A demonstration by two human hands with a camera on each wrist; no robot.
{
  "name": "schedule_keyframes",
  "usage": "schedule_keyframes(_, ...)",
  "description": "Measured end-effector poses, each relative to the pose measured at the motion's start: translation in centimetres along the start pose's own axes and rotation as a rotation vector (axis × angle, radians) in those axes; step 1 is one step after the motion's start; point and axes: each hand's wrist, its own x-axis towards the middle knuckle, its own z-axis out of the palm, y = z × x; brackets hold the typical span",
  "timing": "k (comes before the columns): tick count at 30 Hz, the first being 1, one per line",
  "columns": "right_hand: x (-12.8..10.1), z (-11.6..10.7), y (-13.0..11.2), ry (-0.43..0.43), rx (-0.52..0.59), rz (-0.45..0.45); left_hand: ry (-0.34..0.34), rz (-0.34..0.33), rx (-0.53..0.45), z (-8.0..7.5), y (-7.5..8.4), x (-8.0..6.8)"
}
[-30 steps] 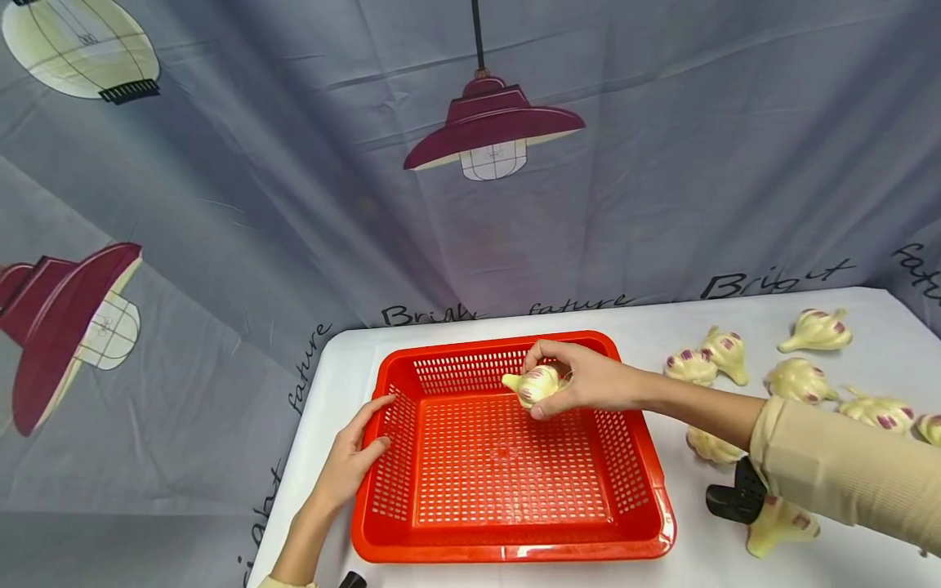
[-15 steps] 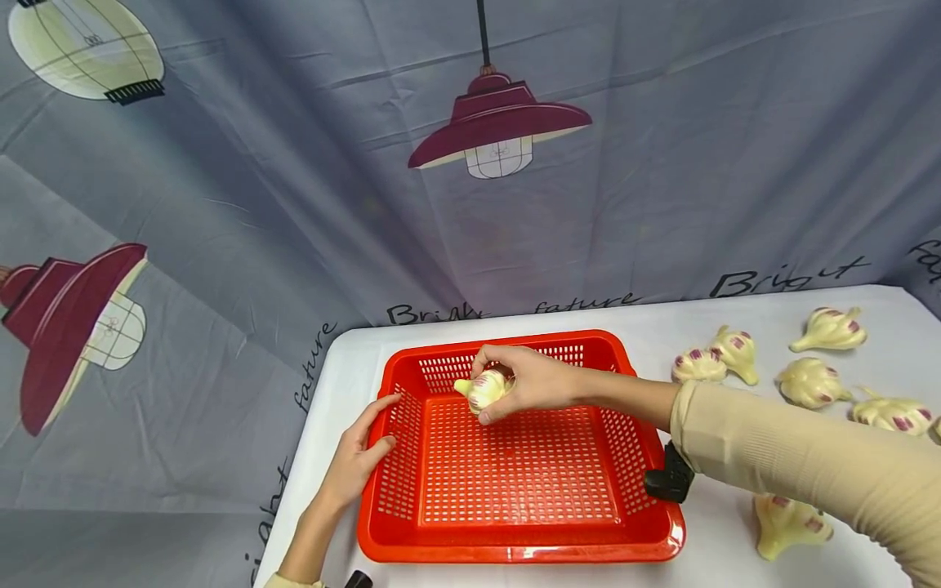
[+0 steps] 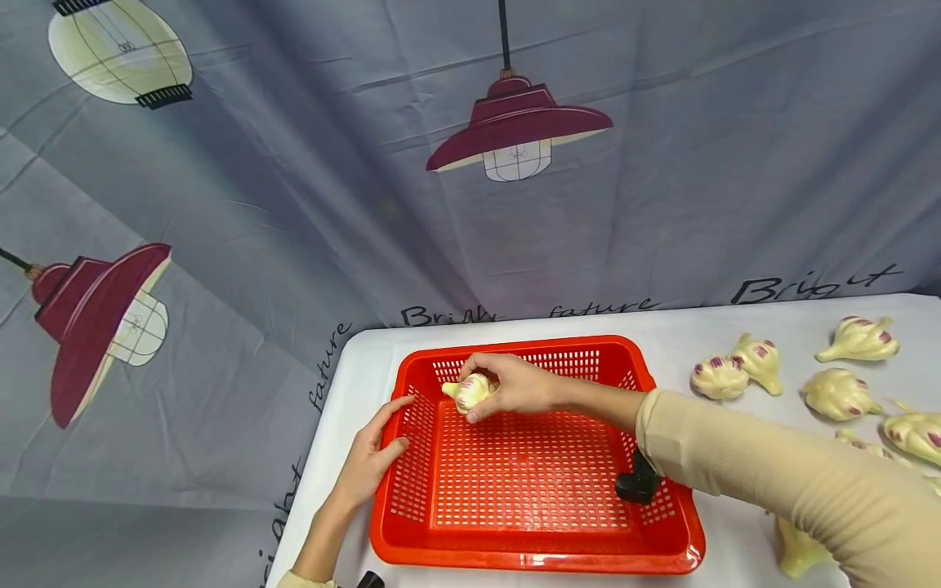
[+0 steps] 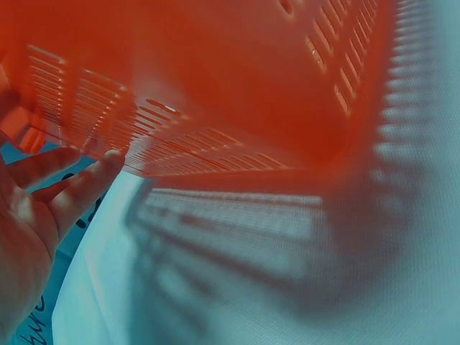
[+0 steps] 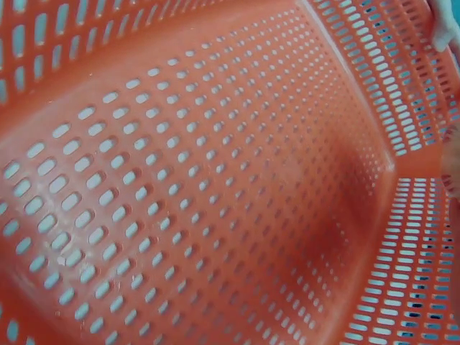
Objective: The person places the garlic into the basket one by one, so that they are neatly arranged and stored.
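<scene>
In the head view my right hand [image 3: 515, 385] pinches a pale garlic bulb [image 3: 470, 393] with purple streaks between thumb and fingers. The bulb's stem points left. It hangs inside the red plastic basket [image 3: 537, 562], over the back left part of the perforated floor. My left hand [image 3: 372, 457] lies at the basket's left rim, fingers fairly straight and touching it. In the left wrist view, the left fingers [image 4: 86, 183] reach against the basket's outer side. The right wrist view shows mostly the slotted basket floor [image 5: 180, 180], with the held bulb largely out of frame.
Several garlic bulbs [image 3: 838, 394] lie on the white table [image 3: 665, 331] right of the basket, one [image 3: 800, 549] partly behind the right sleeve. A black wrist device [image 3: 638, 482] hangs under the right forearm, over the basket's right side. A grey curtain [image 3: 309, 204] stands behind.
My right hand has carried the garlic bulb leftward across the basket toward its back left corner. The left hand stays at the rim. The whole scene shifts slightly right in view.
</scene>
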Motion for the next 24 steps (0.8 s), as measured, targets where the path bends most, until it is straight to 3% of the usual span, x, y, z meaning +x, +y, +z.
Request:
schedule_keyframes(8, 0.6, 1.3, 2.1, -0.01, -0.072, -0.004, -0.007, 0.016, -0.014, 0.5, -0.1, 0.2)
schedule_keyframes(14, 1.0, 2.4, 3.0, -0.005, -0.1, -0.028, 0.003, -0.017, -0.017, 0.8, -0.1, 0.2)
schedule_keyframes(24, 2.6, 4.6, 4.2, 0.101, -0.241, -0.039, 0.008, -0.002, 0.003, 0.1, 0.0, -0.1)
